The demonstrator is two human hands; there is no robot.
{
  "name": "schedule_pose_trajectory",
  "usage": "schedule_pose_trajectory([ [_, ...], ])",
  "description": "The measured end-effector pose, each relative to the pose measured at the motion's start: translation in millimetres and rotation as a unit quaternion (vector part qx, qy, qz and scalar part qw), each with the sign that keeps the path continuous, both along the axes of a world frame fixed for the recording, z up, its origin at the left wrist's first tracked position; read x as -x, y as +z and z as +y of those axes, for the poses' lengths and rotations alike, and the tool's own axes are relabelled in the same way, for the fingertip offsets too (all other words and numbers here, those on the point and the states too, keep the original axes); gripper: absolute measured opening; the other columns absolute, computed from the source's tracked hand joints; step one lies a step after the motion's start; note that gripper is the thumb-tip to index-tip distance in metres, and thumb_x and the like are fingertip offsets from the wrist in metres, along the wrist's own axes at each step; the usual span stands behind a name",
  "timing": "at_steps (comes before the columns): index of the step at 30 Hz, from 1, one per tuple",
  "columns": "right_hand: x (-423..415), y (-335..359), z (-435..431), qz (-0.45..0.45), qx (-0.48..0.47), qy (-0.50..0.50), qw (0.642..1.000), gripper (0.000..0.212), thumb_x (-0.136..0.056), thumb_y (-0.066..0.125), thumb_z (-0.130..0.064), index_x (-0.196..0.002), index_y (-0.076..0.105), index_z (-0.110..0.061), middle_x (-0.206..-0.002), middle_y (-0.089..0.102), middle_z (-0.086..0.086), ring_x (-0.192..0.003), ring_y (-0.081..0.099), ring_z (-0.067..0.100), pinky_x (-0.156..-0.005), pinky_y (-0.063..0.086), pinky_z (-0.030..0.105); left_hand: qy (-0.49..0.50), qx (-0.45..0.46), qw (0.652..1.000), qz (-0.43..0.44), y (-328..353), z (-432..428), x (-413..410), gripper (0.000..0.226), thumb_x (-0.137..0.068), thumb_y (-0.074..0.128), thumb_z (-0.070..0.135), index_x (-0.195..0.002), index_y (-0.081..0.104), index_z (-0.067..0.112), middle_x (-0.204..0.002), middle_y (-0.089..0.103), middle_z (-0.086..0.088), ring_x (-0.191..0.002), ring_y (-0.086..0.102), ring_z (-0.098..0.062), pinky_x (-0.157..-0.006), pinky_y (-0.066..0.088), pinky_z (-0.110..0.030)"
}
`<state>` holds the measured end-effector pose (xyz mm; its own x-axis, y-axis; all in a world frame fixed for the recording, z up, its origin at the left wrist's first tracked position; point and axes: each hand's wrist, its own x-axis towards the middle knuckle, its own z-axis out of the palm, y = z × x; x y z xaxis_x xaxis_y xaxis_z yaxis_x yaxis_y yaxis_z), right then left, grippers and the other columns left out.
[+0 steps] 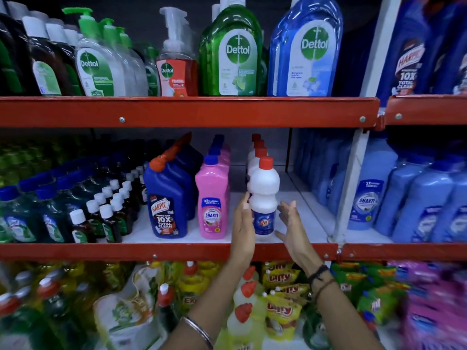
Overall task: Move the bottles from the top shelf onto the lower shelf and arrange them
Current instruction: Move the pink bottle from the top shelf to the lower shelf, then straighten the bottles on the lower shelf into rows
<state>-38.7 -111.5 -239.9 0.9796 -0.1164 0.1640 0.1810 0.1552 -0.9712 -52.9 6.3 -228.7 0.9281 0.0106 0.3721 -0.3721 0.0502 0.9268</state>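
A white bottle with a red cap [264, 195] stands upright at the front of the middle shelf [177, 251], heading a row of like bottles [257, 150]. My left hand [242, 223] lies flat against its left side, fingers straight. My right hand [290, 223] hovers just right of it, fingers spread, slightly apart from the bottle. Neither hand grips it. On the top shelf [189, 111] stand a green Dettol bottle [232, 51] and a blue Dettol bottle [307, 49].
A pink Shakti row [213, 195] and blue Harpic row [168, 195] stand left of the white bottles. Bare white shelf lies to the right, up to a white upright [351, 183]. Light blue bottles [409, 198] fill the bay beyond. Pouches and bottles crowd the shelf below.
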Motion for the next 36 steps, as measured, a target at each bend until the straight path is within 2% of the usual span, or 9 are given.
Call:
schedule_pose_trajectory([
  [3, -0.9, 2.2, -4.1, 0.008, -0.012, 0.047, 0.999, 0.064, -0.091, 0.017, -0.055, -0.144, 0.028, -0.021, -0.154, 0.028, 0.004, -0.142, 0.024, 0.019, -0.115, 0.021, 0.053, -0.019, 0.064, 0.997, 0.049, -3.7, -5.5, -4.0, 0.043, -0.104, 0.017, 0.040, -0.146, 0.024, 0.037, -0.143, 0.030, 0.021, -0.129, 0.034, -0.002, -0.102, 0.033, -0.027],
  [8, 0.0, -0.6, -7.4, 0.000, -0.031, 0.082, 0.996, 0.054, -0.095, 0.017, -0.048, -0.140, 0.034, -0.023, -0.149, 0.036, 0.006, -0.138, 0.034, 0.021, -0.115, 0.024, 0.051, -0.044, 0.106, 0.989, 0.094, -7.6, -3.8, -6.9, 0.057, -0.096, 0.014, 0.055, -0.149, 0.023, 0.036, -0.157, 0.028, 0.006, -0.143, 0.029, -0.017, -0.112, 0.027, -0.042],
  [12, -2.8, -1.0, -6.0, 0.003, -0.057, 0.088, 0.994, 0.058, -0.093, 0.024, -0.055, -0.138, 0.039, -0.021, -0.147, 0.040, 0.007, -0.136, 0.037, 0.021, -0.115, 0.025, 0.052, -0.056, 0.111, 0.987, 0.101, -5.1, -3.5, -7.8, 0.074, -0.080, 0.016, 0.066, -0.146, 0.031, 0.035, -0.155, 0.033, 0.004, -0.127, 0.035, -0.007, -0.110, 0.028, -0.040],
  [17, -5.8, 0.2, -3.8, 0.004, -0.077, 0.088, 0.993, 0.074, -0.077, 0.033, -0.062, -0.136, 0.043, -0.019, -0.143, 0.045, 0.008, -0.135, 0.039, 0.021, -0.112, 0.029, 0.050, -0.047, 0.109, 0.987, 0.106, -4.8, 0.0, -16.1, 0.057, -0.097, 0.010, 0.056, -0.144, 0.034, 0.035, -0.152, 0.036, 0.003, -0.122, 0.038, -0.006, -0.101, 0.032, -0.033],
  [21, -7.4, 0.7, -5.6, 0.009, -0.106, 0.082, 0.991, 0.072, -0.083, 0.033, -0.066, -0.133, 0.048, -0.016, -0.142, 0.047, 0.010, -0.133, 0.041, 0.022, -0.112, 0.029, 0.052, -0.048, 0.100, 0.987, 0.114, -4.2, 2.6, -17.7, 0.056, -0.099, 0.008, 0.054, -0.145, 0.033, 0.034, -0.155, 0.034, 0.002, -0.133, 0.035, -0.013, -0.108, 0.030, -0.038],
  [24, -9.4, -1.0, -6.4, 0.008, -0.113, 0.077, 0.991, 0.067, -0.090, 0.021, -0.060, -0.131, 0.050, -0.016, -0.141, 0.048, 0.010, -0.132, 0.042, 0.022, -0.113, 0.029, 0.052, -0.044, 0.099, 0.987, 0.119, -4.2, 2.8, -18.1, 0.057, -0.099, 0.008, 0.053, -0.146, 0.033, 0.032, -0.155, 0.034, 0.001, -0.139, 0.034, -0.018, -0.110, 0.030, -0.040],
  [28, -12.4, -1.6, -4.4, 0.005, -0.124, 0.062, 0.990, 0.064, -0.092, 0.019, -0.058, -0.128, 0.051, -0.015, -0.140, 0.050, 0.011, -0.131, 0.043, 0.023, -0.110, 0.033, 0.044, -0.046, 0.093, 0.987, 0.120, -5.2, 3.3, -19.0, 0.057, -0.099, 0.009, 0.053, -0.146, 0.033, 0.032, -0.156, 0.032, 0.000, -0.142, 0.031, -0.022, -0.113, 0.028, -0.044],
  [31, -13.7, -2.1, -1.5, 0.002, -0.123, 0.049, 0.991, 0.066, -0.093, 0.020, -0.057, -0.131, 0.049, -0.012, -0.140, 0.049, 0.011, -0.131, 0.043, 0.023, -0.105, 0.035, 0.039, -0.049, 0.090, 0.987, 0.123, -4.2, 3.7, -17.9, 0.056, -0.100, 0.009, 0.052, -0.147, 0.032, 0.031, -0.156, 0.032, -0.001, -0.143, 0.030, -0.022, -0.114, 0.027, -0.046],
  [36, -11.2, -2.1, 4.3, -0.004, -0.101, 0.016, 0.995, 0.074, -0.091, 0.019, -0.062, -0.135, 0.046, -0.009, -0.141, 0.048, 0.012, -0.133, 0.042, 0.024, -0.110, 0.031, 0.041, -0.057, 0.087, 0.986, 0.130, -2.4, 6.9, -17.7, 0.057, -0.099, 0.010, 0.053, -0.147, 0.033, 0.031, -0.156, 0.032, 0.000, -0.144, 0.030, -0.024, -0.114, 0.026, -0.049],
])
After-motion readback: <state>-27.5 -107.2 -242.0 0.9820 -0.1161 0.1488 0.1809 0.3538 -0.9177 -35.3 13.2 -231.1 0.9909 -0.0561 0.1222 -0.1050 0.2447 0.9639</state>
